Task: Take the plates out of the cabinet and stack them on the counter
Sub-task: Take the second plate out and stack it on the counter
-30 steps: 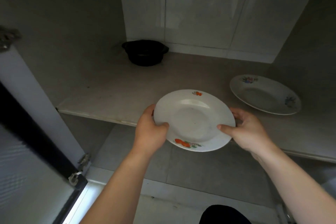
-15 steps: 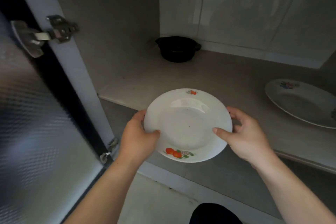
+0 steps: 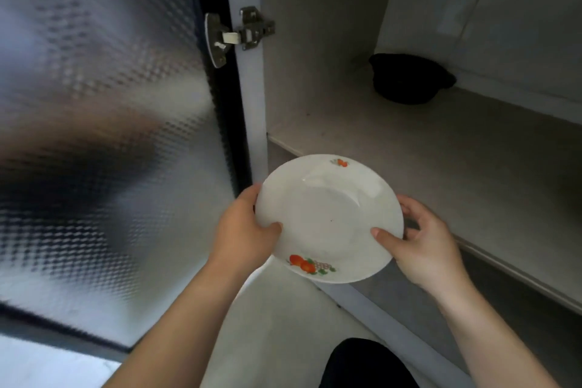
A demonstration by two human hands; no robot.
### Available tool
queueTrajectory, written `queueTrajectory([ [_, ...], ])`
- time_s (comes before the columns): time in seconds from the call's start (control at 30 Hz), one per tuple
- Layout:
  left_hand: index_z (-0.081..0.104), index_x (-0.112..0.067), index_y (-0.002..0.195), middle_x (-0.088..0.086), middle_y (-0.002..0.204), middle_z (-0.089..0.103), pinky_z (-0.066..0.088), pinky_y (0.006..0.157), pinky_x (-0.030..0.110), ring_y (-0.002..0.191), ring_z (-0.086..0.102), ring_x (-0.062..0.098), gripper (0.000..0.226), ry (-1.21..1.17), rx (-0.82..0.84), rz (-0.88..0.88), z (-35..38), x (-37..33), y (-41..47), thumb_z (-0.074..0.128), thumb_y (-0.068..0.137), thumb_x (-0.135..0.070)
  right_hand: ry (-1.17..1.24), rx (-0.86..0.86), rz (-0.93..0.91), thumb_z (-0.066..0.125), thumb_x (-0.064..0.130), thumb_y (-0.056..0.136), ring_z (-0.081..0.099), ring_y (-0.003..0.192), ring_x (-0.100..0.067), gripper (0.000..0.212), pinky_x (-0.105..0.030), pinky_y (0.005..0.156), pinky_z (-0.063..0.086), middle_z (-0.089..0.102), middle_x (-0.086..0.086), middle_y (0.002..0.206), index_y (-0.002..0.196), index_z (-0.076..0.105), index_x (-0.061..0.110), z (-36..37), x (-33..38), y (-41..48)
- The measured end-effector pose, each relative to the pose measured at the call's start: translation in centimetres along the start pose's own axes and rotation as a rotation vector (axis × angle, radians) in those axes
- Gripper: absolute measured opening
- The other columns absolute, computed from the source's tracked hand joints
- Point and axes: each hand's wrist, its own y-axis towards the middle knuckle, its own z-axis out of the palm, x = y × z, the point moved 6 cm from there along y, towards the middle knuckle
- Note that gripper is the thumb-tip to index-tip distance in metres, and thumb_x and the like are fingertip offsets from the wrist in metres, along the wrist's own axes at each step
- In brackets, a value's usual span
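your left hand (image 3: 244, 235) and right hand (image 3: 425, 246) grip the plate (image 3: 327, 217) between them by its two side edges.

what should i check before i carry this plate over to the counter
1. Both hands on the plate: ok. The left hand and right hand grip opposite rims, thumbs on top.
2. Plate clear of the shelf: ok, it is held out past the front edge.
3. Plate level: ok, only slightly tilted.
4. Open glass door on the left: not ok, it stands close beside the left hand, so swing wide of it.
5. Black pot out of the way: ok, it sits far back on the shelf.
6. Room on the counter: cannot tell, the counter is out of view.
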Motion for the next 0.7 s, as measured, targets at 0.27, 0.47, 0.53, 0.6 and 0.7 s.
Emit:
queueTrajectory([
  [0.27,0.052,-0.026,0.121,-0.003,0.112,0.064,0.053,0.084,0.042,0.097,0.064,0.024,0.056,-0.007,0.029,-0.125,-2.7,1.5,-1.6,0.070,0.070,-0.013,-0.168,0.061,0.023,0.073,0.008,0.075,0.063,0.096,-0.019,0.058,-0.033,0.080,0.050,0.058,0.014,0.102,0.124,0.052,0.028,2.1,2.2,-1.0],
  [0.47,0.050,-0.025,0.123,-0.003,0.115,0.062,0.051,0.083,0.036,0.096,0.064,0.024,0.056,0.042,0.062,-0.236,-7.0,0.2,-3.1,0.068,0.071,-0.013,-0.257,0.117,0.083,0.070,0.001,0.073,0.062,0.097,-0.021,0.052,-0.033,0.083,0.048,0.061,0.010,0.096,0.118,0.057,0.023,3.4,7.3,-2.7],
  [0.53,0.048,-0.025,0.126,-0.004,0.118,0.060,0.048,0.083,0.031,0.098,0.062,0.022,0.056,0.071,0.059,-0.286,-9.5,-1.1,-4.0,0.066,0.074,-0.013,-0.301,0.138,0.125,0.072,0.004,0.072,0.061,0.104,-0.022,0.055,-0.035,0.088,0.048,0.064,0.005,0.107,0.121,0.055,0.021,3.6,9.5,-3.8],
  [0.6,0.046,-0.026,0.128,-0.005,0.120,0.059,0.044,0.081,0.027,0.100,0.060,0.021,0.057,0.065,0.056,-0.368,-12.1,-2.5,-5.2,0.064,0.075,-0.012,-0.336,0.172,0.168,0.072,0.009,0.072,0.060,0.109,-0.023,0.059,-0.041,0.093,0.049,0.063,0.001,0.117,0.125,0.051,0.023,3.5,11.6,-5.0],
  [0.7,0.046,-0.029,0.126,-0.006,0.117,0.059,0.046,0.077,0.028,0.098,0.060,0.022,0.057,0.042,0.040,-0.476,-16.4,-5.5,-7.5,0.060,0.074,-0.009,-0.375,0.239,0.201,0.072,0.015,0.072,0.058,0.112,-0.022,0.061,-0.046,0.094,0.049,0.061,0.003,0.122,0.126,0.047,0.028,2.9,16.0,-7.0],
])
